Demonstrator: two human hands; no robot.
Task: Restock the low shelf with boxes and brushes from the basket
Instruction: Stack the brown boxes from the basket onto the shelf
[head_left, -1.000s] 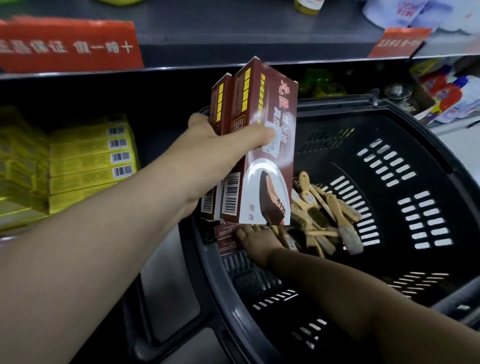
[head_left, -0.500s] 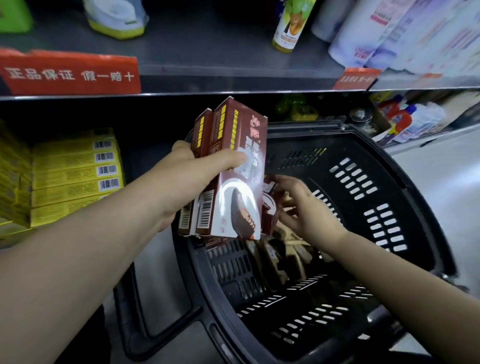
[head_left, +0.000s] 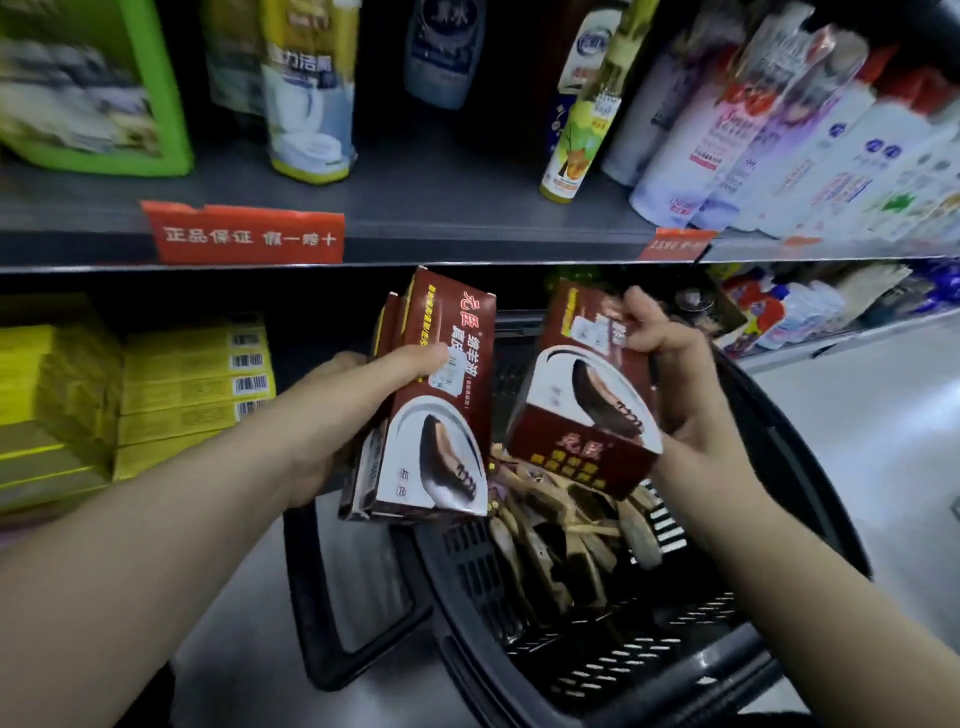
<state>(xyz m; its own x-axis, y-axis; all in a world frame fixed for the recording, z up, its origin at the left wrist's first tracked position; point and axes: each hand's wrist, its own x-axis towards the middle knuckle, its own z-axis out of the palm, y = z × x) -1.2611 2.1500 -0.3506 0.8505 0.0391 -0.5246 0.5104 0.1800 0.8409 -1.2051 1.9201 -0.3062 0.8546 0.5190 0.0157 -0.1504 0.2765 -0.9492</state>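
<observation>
Two grips, both closed: left hand (head_left: 343, 415) clasps a stack of boxes (head_left: 441, 415); right hand (head_left: 670, 374) has just lifted another box (head_left: 582, 395) clear of the basket (head_left: 779, 447), brushes (head_left: 561, 525) beneath it; shelving seems next.

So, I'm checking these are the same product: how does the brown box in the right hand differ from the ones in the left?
The left hand grips a stack of brown boxes, at least two, face to face; the right hand holds a single brown box. The stack stands nearly upright; the single box tilts, showing a lower side panel too. Both show the same brown-and-white shoe design.
</observation>
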